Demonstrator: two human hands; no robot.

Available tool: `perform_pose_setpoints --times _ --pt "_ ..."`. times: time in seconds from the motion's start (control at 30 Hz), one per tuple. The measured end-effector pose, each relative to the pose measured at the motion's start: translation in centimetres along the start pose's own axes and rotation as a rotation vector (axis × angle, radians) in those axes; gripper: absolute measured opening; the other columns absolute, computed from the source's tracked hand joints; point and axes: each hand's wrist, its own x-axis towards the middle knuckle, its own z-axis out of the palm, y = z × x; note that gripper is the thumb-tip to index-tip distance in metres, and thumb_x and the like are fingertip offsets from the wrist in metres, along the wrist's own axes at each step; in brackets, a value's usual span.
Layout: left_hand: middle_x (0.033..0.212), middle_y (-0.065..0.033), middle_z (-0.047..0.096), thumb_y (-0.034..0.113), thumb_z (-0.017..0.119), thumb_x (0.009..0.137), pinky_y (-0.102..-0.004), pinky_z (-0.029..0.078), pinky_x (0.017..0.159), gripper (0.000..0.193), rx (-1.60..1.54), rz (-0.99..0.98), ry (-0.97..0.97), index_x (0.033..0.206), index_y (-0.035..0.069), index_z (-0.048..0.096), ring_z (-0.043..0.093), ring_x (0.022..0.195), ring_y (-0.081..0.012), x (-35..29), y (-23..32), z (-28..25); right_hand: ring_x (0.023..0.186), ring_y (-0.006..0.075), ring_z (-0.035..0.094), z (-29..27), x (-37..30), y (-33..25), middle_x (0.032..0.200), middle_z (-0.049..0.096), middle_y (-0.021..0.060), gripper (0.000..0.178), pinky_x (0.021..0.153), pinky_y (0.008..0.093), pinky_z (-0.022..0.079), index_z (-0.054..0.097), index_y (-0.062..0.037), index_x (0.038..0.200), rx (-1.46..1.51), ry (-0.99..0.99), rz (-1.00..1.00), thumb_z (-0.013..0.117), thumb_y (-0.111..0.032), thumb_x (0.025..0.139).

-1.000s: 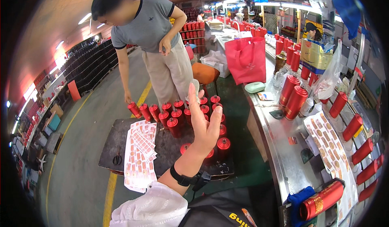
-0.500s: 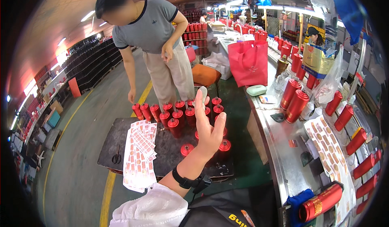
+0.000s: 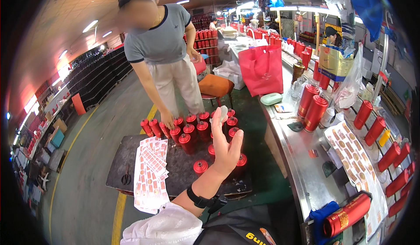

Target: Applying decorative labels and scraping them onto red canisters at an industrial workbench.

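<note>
My left hand (image 3: 226, 151) is raised over the low dark table (image 3: 120, 155), fingers stretched upward and thumb apart. Nothing shows in its grasp. A pale cover sits on a fingertip, and a black band (image 3: 199, 198) circles the wrist. Behind and below the hand stand several red bottles (image 3: 187, 143), some partly hidden by it. Left of them lie printed sticker sheets (image 3: 150, 170) in a loose pile. My right hand is out of view. Across the table a person in a grey shirt (image 3: 164, 37) reaches a hand (image 3: 166, 118) down to the bottles.
Along the right runs a metal workbench (image 3: 302, 170) with red bottles, a sticker strip (image 3: 354, 157) and a green soap-box-like case (image 3: 271, 99). One red bottle (image 3: 348, 214) lies on blue cloth (image 3: 322, 216). Scissors (image 3: 126, 177) lie on the table; a red bag (image 3: 262, 72) stands beyond.
The other person has leaned in, their hand moving right from the row's left end onto the bottles. My view has shifted slightly; my left hand stays raised, with little change.
</note>
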Motion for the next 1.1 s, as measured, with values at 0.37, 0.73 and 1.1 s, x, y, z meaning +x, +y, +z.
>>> perform_pose_setpoints --times 0.37,0.73,1.1 --pt "0.146 -0.0173 0.032 -0.001 0.057 0.088 -0.0422 0.028 0.112 0.069 -0.01 -0.07 -0.058 0.147 -0.003 0.022 0.038 0.133 -0.0266 -1.0 -0.3 0.9 0.097 0.0257 0.055 0.0 -0.3 -0.1 0.117 0.058 0.0215 0.056 0.089 0.0351 0.047 0.048 0.0136 0.127 -0.045 0.008 -0.005 0.058 -0.033 0.097" --pt "0.144 -0.018 0.034 0.0 0.057 0.088 -0.0427 0.028 0.112 0.069 -0.027 -0.062 -0.079 0.147 -0.003 0.022 0.038 0.134 -0.0272 -1.1 -0.3 2.1 0.091 0.024 0.054 0.4 -0.7 -1.0 0.107 0.061 0.0211 0.045 0.084 0.0345 0.047 0.054 0.0122 0.117 -0.034 -0.02 -0.042 0.056 -0.029 0.098" --pt "0.146 -0.0161 0.031 0.001 0.058 0.088 -0.0436 0.029 0.112 0.069 -0.038 -0.065 -0.098 0.147 -0.003 0.023 0.038 0.133 -0.0258 -1.0 0.1 2.8 0.093 0.023 0.053 0.1 -0.3 0.4 0.11 0.059 0.0193 0.047 0.085 0.0349 0.046 0.052 0.0115 0.12 0.028 -0.019 -0.033 0.057 -0.029 0.098"
